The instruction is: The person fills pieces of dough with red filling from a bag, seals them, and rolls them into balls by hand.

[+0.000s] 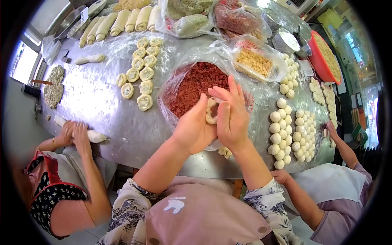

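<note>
Between my two hands, above the near side of a plastic-lined heap of dark red filling (196, 83), is a small dough piece (211, 111) with a reddish-brown centre. My left hand (196, 124) cups it from the left, palm up. From the right, my right hand (232, 116) curves round it, its thumb against the dough and its other fingers raised. The lower part of the dough is hidden by my hands.
Filled dough pieces (139, 63) lie in rows left of the filling, with dough rolls (122, 21) behind. Dough balls (281, 130) and a red basin (324, 57) are at right. A co-worker's hands (75, 134) press dough at left; another co-worker (332, 130) is at right.
</note>
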Demonstrator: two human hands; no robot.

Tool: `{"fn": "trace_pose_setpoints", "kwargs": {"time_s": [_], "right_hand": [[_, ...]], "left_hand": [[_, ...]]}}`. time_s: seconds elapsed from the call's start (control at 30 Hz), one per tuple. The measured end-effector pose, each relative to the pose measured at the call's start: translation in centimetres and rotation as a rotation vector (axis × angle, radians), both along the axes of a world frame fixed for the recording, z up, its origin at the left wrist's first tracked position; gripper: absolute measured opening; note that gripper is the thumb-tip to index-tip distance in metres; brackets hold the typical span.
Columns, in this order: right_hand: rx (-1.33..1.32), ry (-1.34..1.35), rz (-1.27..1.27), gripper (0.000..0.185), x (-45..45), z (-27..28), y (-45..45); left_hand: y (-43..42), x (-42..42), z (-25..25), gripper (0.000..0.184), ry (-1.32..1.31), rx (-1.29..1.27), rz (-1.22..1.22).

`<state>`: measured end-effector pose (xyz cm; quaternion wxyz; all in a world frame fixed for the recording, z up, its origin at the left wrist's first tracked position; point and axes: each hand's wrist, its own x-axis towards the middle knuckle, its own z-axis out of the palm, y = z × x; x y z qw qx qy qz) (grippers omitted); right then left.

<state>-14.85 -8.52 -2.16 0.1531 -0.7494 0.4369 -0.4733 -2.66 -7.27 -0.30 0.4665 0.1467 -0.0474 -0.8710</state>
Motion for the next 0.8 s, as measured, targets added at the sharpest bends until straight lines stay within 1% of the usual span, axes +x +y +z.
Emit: {"fn": "trace_pose_setpoints", "kwargs": {"time_s": [0.03,0.13,0.17,0.27,0.3,0.4,0.43,0.53,0.57,0.6,0.67,0.7,0.8], "right_hand": [[0.007,0.004,-0.013,0.024,0.0,-0.2,0.1],[-0.161,0.077,-0.132,0.020,0.8,-0.7,0.5],[-0.206,0.136,-0.176,0.019,1.0,-0.5,0.6],[-0.211,0.055,-0.160,0.018,1.3,-1.0,0.3],[-0.162,0.031,-0.164,0.022,1.1,-1.2,0.2],[0.329,-0.520,-0.209,0.032,1.0,-0.4,-0.2],[0.540,-0.762,-0.187,0.044,0.8,0.5,-0.1],[0.514,-0.766,-0.101,0.053,1.2,2.3,0.6],[0.566,-0.938,0.016,0.062,1.0,1.8,0.8],[0.624,-1.111,0.123,0.073,0.8,1.5,1.0],[0.555,-0.854,0.098,0.084,2.1,1.4,2.0],[0.516,-0.723,0.088,0.091,2.5,1.6,2.3],[0.573,-0.648,0.112,0.079,2.7,2.0,2.2]], "left_hand": [[0.1,-0.2,0.0,0.033,-0.017,0.014,0.006],[0.0,-1.3,-2.1,0.031,-0.293,-0.112,0.054],[0.1,-1.2,-2.5,0.030,-0.336,-0.137,0.059],[-0.1,-1.4,-2.6,0.031,-0.437,-0.111,0.065],[-0.1,-1.5,-2.2,0.034,-0.559,-0.114,0.053],[0.6,-2.4,-0.1,0.039,-0.295,-0.122,0.174],[0.7,-2.3,0.0,0.042,-0.263,-0.256,0.192],[1.3,-1.2,-0.9,0.042,-1.033,-0.742,0.286],[1.3,-1.1,-1.3,0.035,-0.956,-0.679,0.316],[1.2,-0.7,-1.6,0.032,-1.024,-0.751,0.371],[0.7,0.1,-2.1,0.029,-1.155,-0.893,0.476],[0.6,-0.2,-2.4,0.032,-1.085,-0.847,0.549],[0.3,0.0,-2.8,0.041,-1.248,-1.016,0.648]]}}
